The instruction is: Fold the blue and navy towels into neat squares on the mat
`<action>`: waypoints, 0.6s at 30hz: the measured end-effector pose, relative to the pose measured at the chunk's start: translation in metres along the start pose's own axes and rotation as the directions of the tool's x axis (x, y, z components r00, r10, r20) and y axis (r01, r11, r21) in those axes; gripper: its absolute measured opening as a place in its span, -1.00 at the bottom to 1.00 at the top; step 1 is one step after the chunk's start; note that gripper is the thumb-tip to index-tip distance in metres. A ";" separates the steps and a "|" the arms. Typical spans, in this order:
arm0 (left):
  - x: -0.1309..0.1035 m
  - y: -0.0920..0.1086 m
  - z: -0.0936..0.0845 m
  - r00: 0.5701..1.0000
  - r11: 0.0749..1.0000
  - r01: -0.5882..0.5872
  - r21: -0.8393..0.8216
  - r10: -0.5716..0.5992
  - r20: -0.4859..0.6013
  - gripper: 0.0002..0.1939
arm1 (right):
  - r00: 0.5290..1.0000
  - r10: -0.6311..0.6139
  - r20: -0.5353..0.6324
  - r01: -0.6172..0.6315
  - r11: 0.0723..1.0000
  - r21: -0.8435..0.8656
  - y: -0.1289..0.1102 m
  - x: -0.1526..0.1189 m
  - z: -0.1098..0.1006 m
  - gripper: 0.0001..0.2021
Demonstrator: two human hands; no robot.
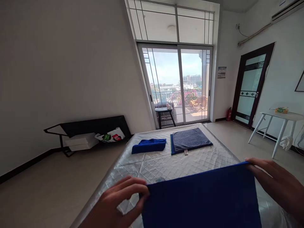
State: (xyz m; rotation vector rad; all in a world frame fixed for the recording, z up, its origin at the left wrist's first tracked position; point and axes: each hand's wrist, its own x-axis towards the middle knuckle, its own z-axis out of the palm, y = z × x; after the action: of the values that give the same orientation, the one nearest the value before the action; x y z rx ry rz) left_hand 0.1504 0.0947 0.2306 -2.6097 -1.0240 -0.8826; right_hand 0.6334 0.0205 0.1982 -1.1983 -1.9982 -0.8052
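Note:
A dark blue cloth (199, 196) hangs stretched between my two hands in the foreground, its lower part cut off by the picture's bottom edge. My left hand (123, 199) pinches its upper left corner. At the upper right corner, my right hand (273, 180) grips the edge between thumb and fingers. Beyond the cloth, on a silvery quilted mattress (123, 167), lies a folded bright blue cloth (149, 146) on the left. To its right, a grey-blue towel (191, 139) with a small white tag lies flat on top of a blue cloth (173, 152).
Left of the mattress, a black bench-like frame (92, 125) holds a white box (82, 142) and a printed bag (112, 135). A dark stool (163, 110) stands by the sliding glass door (178, 85). At right are a white table (282, 115) and a fire extinguisher (229, 114).

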 end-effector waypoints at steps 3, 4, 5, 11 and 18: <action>0.068 -0.025 0.040 0.979 0.978 0.106 -0.178 -0.071 0.189 -0.73 | 0.984 -0.071 0.163 0.073 0.997 -0.012 0.032 0.044 0.051 -0.64; 0.089 -0.038 0.055 0.969 0.976 0.129 -0.177 -0.086 0.231 -0.74 | 0.977 -0.052 0.206 0.058 0.998 -0.021 0.044 0.060 0.070 -0.63; 0.110 -0.051 0.070 0.963 0.977 0.145 -0.154 -0.104 0.250 -0.74 | 0.970 -0.029 0.241 0.038 0.999 -0.030 0.057 0.078 0.090 -0.63; 0.230 -0.122 0.126 0.976 0.962 0.217 0.167 -0.216 -0.023 -0.73 | 0.946 0.166 0.279 -0.134 0.982 -0.131 0.127 0.194 0.180 -0.55; 0.268 -0.156 0.179 0.965 0.927 0.247 0.281 -0.207 -0.162 -0.66 | 0.904 0.291 0.313 -0.230 0.949 -0.215 0.159 0.233 0.238 -0.50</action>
State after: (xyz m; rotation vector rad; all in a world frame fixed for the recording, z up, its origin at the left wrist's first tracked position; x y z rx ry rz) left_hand 0.2832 0.4266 0.2429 -2.1856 -1.3286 -0.8550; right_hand 0.6402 0.3822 0.2685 -1.7701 -2.0005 -0.6799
